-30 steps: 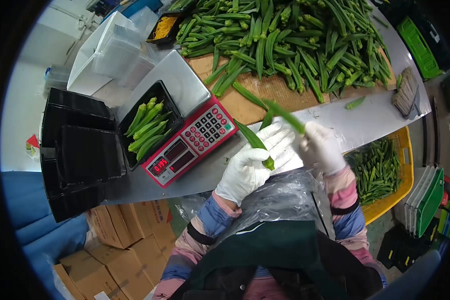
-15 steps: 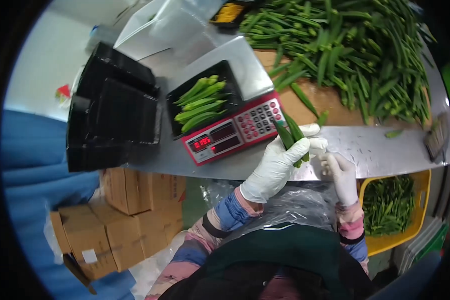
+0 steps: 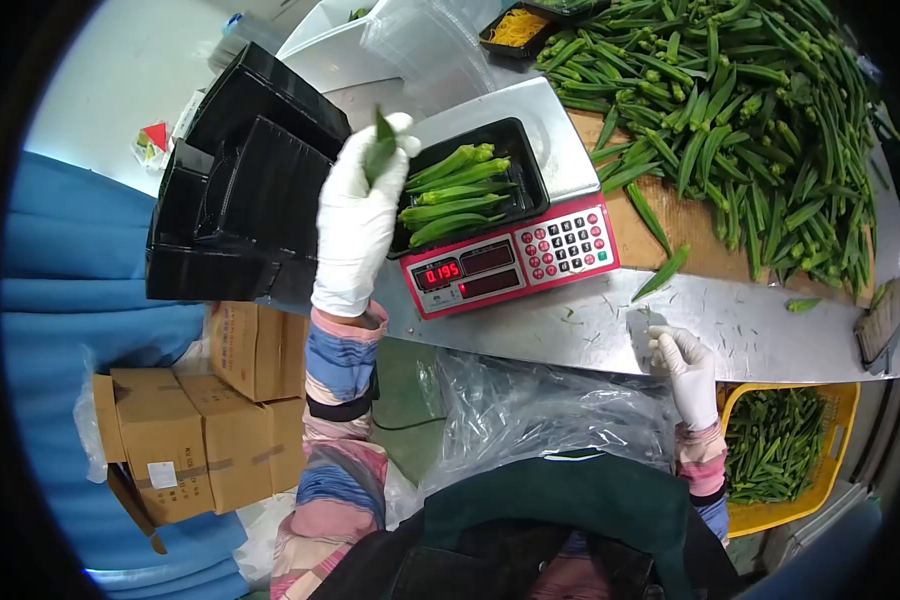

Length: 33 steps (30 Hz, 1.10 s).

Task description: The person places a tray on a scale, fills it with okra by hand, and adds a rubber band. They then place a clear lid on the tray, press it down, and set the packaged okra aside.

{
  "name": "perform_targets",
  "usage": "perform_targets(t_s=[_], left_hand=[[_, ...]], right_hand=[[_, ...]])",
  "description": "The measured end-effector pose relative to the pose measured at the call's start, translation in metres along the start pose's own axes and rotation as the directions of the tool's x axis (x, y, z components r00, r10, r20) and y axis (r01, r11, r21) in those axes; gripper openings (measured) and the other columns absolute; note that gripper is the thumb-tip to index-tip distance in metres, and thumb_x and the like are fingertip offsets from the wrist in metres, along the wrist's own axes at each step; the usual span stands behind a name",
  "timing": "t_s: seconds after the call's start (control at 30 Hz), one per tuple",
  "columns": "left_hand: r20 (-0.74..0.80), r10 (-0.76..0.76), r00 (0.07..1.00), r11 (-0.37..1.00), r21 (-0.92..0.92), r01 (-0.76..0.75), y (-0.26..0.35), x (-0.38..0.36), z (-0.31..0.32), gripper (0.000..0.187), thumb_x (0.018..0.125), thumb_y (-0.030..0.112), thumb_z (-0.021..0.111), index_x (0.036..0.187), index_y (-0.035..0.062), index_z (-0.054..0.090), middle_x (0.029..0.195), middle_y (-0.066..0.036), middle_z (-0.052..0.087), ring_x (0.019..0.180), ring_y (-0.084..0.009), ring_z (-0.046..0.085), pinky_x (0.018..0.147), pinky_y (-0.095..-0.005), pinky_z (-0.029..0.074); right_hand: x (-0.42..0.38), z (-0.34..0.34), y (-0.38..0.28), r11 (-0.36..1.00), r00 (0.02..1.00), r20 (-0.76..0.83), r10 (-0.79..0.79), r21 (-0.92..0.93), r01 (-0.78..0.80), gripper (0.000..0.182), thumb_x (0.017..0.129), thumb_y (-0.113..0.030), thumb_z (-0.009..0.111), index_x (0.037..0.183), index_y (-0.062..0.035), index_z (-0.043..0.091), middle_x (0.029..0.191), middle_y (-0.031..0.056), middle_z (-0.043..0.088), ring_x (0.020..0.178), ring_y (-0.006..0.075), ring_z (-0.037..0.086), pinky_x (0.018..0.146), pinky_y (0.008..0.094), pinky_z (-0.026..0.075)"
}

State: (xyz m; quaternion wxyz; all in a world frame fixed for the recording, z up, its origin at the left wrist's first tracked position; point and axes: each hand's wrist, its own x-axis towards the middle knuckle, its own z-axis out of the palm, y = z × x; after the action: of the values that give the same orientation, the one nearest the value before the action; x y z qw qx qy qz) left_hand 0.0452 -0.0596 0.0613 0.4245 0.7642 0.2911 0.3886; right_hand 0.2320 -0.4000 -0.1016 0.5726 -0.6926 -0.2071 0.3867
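My left hand (image 3: pixel 360 200), in a white glove, is closed around okra (image 3: pixel 381 148) at the left edge of a black tray (image 3: pixel 532 170). One pod tip shows above the fingers; the rest is hidden. Inside the tray lies a row of okra pods (image 3: pixel 458 198). The tray sits on a red and silver digital scale (image 3: pixel 570 262), whose display reads 0.195. My gloved right hand (image 3: pixel 686 372) is held over the front edge of the metal table (image 3: pixel 530 330), its fingers curled together with nothing visible in them. A loose okra pod (image 3: pixel 662 274) lies beyond it.
A big okra heap (image 3: pixel 720 120) covers a brown board (image 3: pixel 635 235) at the right. Stacked black trays (image 3: pixel 270 190) stand left of the scale. A yellow crate (image 3: pixel 842 440) with okra, cardboard boxes (image 3: pixel 160 430) and a brush (image 3: pixel 878 325) are also around.
My left hand has carried okra leftward from in front of the scale to the tray's left side. My right hand stays near the table edge. The view has shifted slightly.
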Motion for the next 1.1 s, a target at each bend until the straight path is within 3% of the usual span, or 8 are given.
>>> perform_targets(t_s=[0.1,0.5,0.57,0.63,0.67,0.83,0.97,1.1], left_hand=[[0.056,-0.095,0.994,0.995,0.036,0.093,-0.005,-0.005,0.007,0.028,0.101,0.007,0.059,0.129,0.0045,0.062,0.108,-0.005,0.071,0.105,-0.0108,0.063,0.097,-0.0267,0.047],[0.045,0.031,0.998,0.969,0.244,-0.041,-0.001,0.000,0.016,0.028,0.100,0.006,0.059,0.128,0.0059,0.063,0.098,-0.001,0.068,0.094,-0.0076,0.062,0.089,-0.0244,0.048],[0.202,0.181,0.963,0.858,0.447,-0.255,-0.004,0.002,0.010,0.040,0.096,0.015,0.067,0.134,0.0056,0.059,0.116,-0.011,0.067,0.111,-0.0209,0.062,0.099,-0.0319,0.047],[0.470,0.322,0.822,0.540,0.622,-0.567,-0.008,0.004,0.005,0.050,0.094,0.022,0.070,0.139,0.0052,0.056,0.129,-0.018,0.063,0.123,-0.0300,0.058,0.107,-0.0370,0.043],[0.536,0.028,0.844,0.590,0.672,-0.447,-0.007,0.001,0.006,0.064,0.092,0.030,0.071,0.147,0.0053,0.048,0.144,-0.024,0.051,0.134,-0.0384,0.047,0.114,-0.0428,0.036],[0.528,0.214,0.822,0.590,0.601,-0.540,-0.032,-0.005,-0.011,0.067,0.094,0.033,0.067,0.149,0.0027,0.043,0.143,-0.021,0.052,0.131,-0.0376,0.049,0.112,-0.0426,0.039],[0.127,0.161,0.979,0.800,0.564,-0.205,-0.006,-0.010,-0.044,0.047,0.098,0.020,0.065,0.141,0.0076,0.055,0.139,-0.014,0.059,0.131,-0.0276,0.054,0.112,-0.0369,0.040],[-0.062,0.082,0.995,0.867,0.496,-0.041,-0.010,-0.022,-0.078,0.042,0.100,0.016,0.063,0.140,0.0052,0.057,0.134,-0.012,0.063,0.122,-0.0201,0.060,0.106,-0.0318,0.045]], right_hand=[[-0.002,0.002,-0.003,0.999,1.000,-0.002,-0.007,-0.044,0.007,0.021,0.101,-0.013,0.062,0.114,0.0014,0.071,0.099,0.0034,0.069,0.086,0.0087,0.062,0.078,0.0236,0.049],[-0.006,0.008,-0.005,0.997,1.000,-0.004,0.009,-0.074,-0.009,0.022,0.100,-0.011,0.063,0.115,0.0019,0.070,0.101,0.0055,0.070,0.092,0.0108,0.065,0.084,0.0252,0.050],[-0.006,0.008,-0.003,0.999,1.000,-0.002,0.018,-0.042,-0.018,0.022,0.100,-0.012,0.063,0.116,0.0019,0.070,0.101,0.0061,0.070,0.093,0.0110,0.065,0.084,0.0254,0.051],[-0.007,0.008,-0.003,0.998,1.000,-0.005,0.005,-0.060,-0.005,0.022,0.100,-0.012,0.063,0.116,0.0015,0.070,0.101,0.0056,0.070,0.092,0.0108,0.065,0.083,0.0251,0.050],[-0.006,0.008,-0.004,0.997,1.000,-0.003,-0.004,-0.071,0.004,0.022,0.100,-0.012,0.063,0.116,0.0014,0.070,0.101,0.0053,0.070,0.092,0.0108,0.065,0.083,0.0249,0.050],[-0.007,0.004,-0.002,0.998,1.000,-0.025,0.003,-0.055,-0.004,0.021,0.101,-0.013,0.063,0.115,0.0007,0.070,0.099,0.0039,0.070,0.088,0.0097,0.063,0.081,0.0240,0.050],[-0.004,-0.004,0.003,0.999,0.999,-0.040,0.001,-0.042,-0.003,0.022,0.102,-0.015,0.063,0.115,0.0009,0.070,0.097,0.0026,0.070,0.085,0.0078,0.062,0.079,0.0226,0.050],[-0.002,-0.002,0.003,0.998,0.999,-0.034,0.027,-0.047,-0.028,0.022,0.102,-0.015,0.063,0.116,0.0007,0.070,0.097,0.0018,0.070,0.083,0.0065,0.060,0.077,0.0211,0.049]])
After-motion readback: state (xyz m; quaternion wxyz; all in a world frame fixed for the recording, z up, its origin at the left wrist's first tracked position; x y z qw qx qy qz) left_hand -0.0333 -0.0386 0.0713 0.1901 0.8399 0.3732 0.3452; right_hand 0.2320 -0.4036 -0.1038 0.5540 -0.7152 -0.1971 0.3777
